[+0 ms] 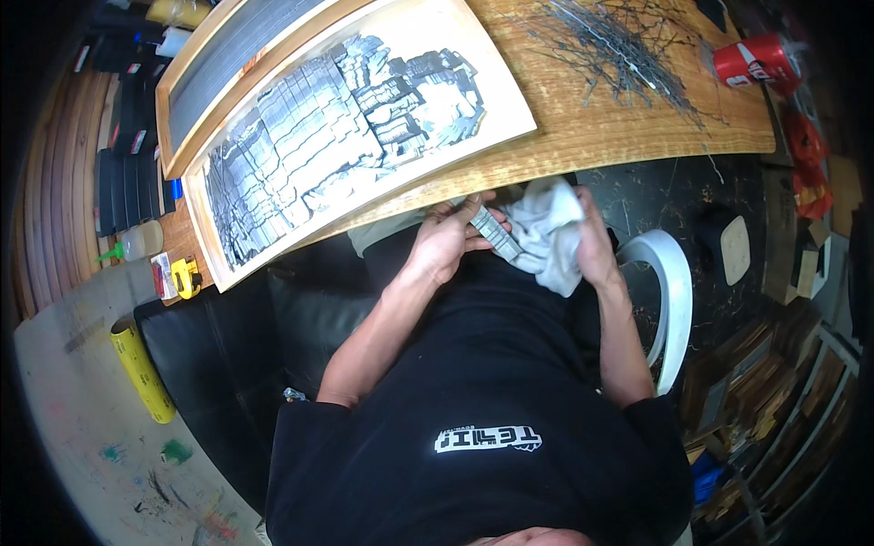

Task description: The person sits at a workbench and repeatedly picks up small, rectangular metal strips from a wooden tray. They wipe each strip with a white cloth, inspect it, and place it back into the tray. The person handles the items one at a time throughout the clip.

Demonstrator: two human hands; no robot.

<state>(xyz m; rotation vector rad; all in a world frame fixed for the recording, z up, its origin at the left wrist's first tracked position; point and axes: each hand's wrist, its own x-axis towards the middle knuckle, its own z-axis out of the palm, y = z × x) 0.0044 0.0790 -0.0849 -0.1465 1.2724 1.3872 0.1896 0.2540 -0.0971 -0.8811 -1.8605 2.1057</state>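
Note:
My left hand (447, 235) grips a short grey bar (497, 233) with crosswise lines, its fingers and thumb around the upper part. The bar slants down to the right, over my lap and just below the table edge. My right hand (595, 239) holds a bunched whitish cloth (550, 228), which hangs loosely and reaches the bar's lower end. Part of the right fingers is hidden by the cloth. Just beyond my hands, a shallow wooden tray (502, 130) holds many grey and black strips and pieces packed close together.
Behind the tray is a wood-framed dark panel (232, 65). Thin dark strips (614, 54) lie heaped on the table (567, 136), near a red can (756, 61). At left are a yellow tape measure (186, 278) and a green-tipped bottle (140, 242). A white chair arm (672, 300) curves at my right.

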